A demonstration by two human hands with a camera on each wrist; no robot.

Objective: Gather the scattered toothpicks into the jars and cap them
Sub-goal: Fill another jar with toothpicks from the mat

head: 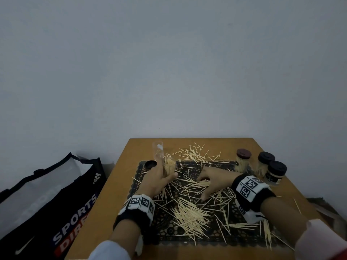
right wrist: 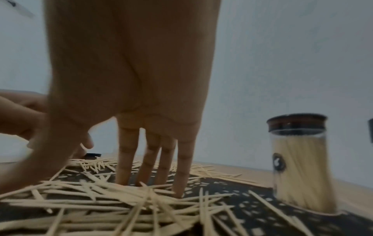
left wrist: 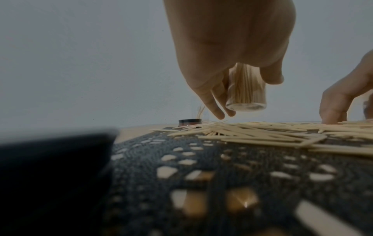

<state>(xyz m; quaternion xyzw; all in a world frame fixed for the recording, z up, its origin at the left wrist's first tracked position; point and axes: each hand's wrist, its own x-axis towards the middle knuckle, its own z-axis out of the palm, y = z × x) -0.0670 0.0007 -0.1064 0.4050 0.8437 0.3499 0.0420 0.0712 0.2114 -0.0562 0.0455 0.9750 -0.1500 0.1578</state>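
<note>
Loose toothpicks (head: pixel 189 216) lie scattered over a black lace mat (head: pixel 169 235) on a wooden table (head: pixel 112 199). My left hand (head: pixel 168 171) grips an uncapped clear jar (head: pixel 170 164) packed with toothpicks, raised just above the mat; the left wrist view shows that jar (left wrist: pixel 246 102) between thumb and fingers. My right hand (head: pixel 201 188) is spread, its straight fingers (right wrist: pixel 181 167) touching the toothpicks (right wrist: pixel 121 201) at mid mat. A loose black lid (head: pixel 150 164) lies at the mat's far left corner. Behind it stands a nearly empty clear jar (head: pixel 158 151).
Three capped jars of toothpicks (head: pixel 243 160) (head: pixel 264 163) (head: pixel 276 172) stand at the table's far right; the nearest one (right wrist: pixel 300 159) is close beside my right hand. A black sports bag (head: pixel 47 199) lies on the floor to the left. A wall backs the table.
</note>
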